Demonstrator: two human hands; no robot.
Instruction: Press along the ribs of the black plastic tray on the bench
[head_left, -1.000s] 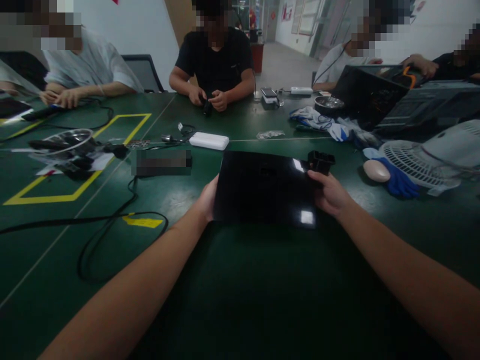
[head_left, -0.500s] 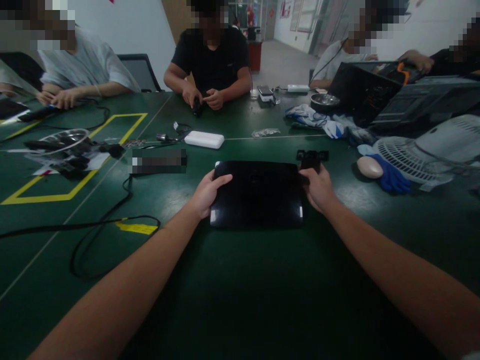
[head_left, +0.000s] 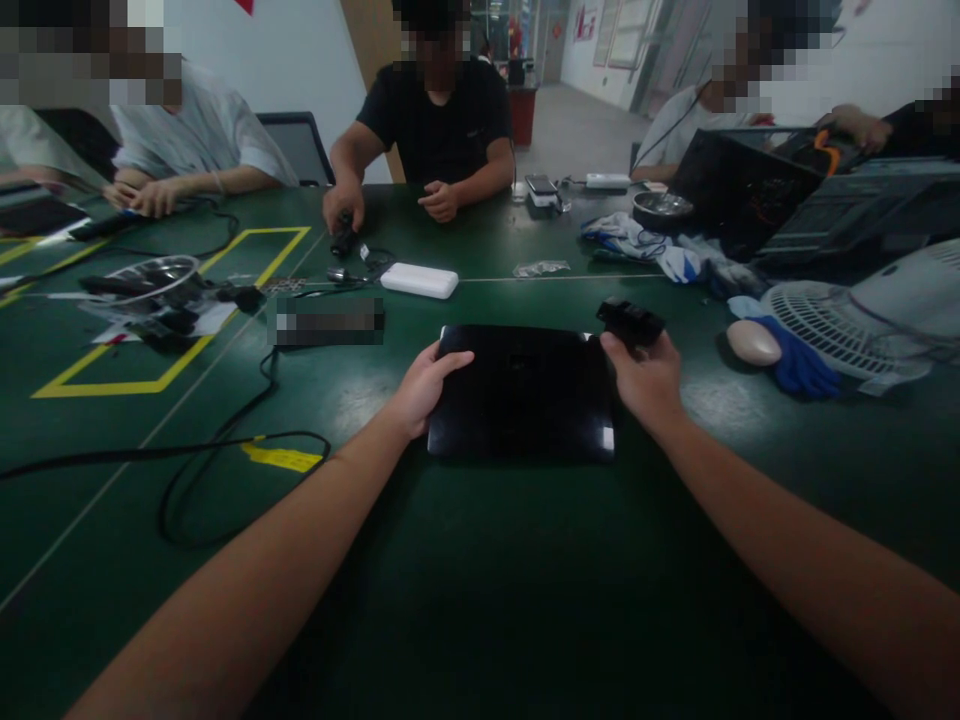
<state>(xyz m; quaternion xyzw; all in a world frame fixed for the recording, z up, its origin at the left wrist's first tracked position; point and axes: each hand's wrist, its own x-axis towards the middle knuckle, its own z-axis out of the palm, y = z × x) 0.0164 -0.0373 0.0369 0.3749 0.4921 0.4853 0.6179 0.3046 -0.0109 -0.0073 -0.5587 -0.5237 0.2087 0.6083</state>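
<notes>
A glossy black rectangular panel (head_left: 525,400) with light patches at its corners is in front of me, over the green table (head_left: 480,600). My left hand (head_left: 426,390) grips its left edge, thumb on top and fingers beneath. At the panel's right side, my right hand (head_left: 649,380) is closed around a small black plastic part (head_left: 631,320), which is tilted and sticks up past the fingers. The part's exact kind is too dark to make out. Whether the right hand also touches the panel's edge, I cannot tell.
A white power bank (head_left: 418,281) and a dark blurred box (head_left: 330,322) lie beyond. Left are black cables (head_left: 217,440) and a metal bowl (head_left: 161,275) of black parts. Right are a computer mouse (head_left: 754,343), blue glove (head_left: 806,370) and fan (head_left: 825,310). Several people sit around the table.
The small black part has turned from level to tilted in my right hand, which has shifted slightly off the panel's edge. Across the table, a person's hand has moved left with a black object.
</notes>
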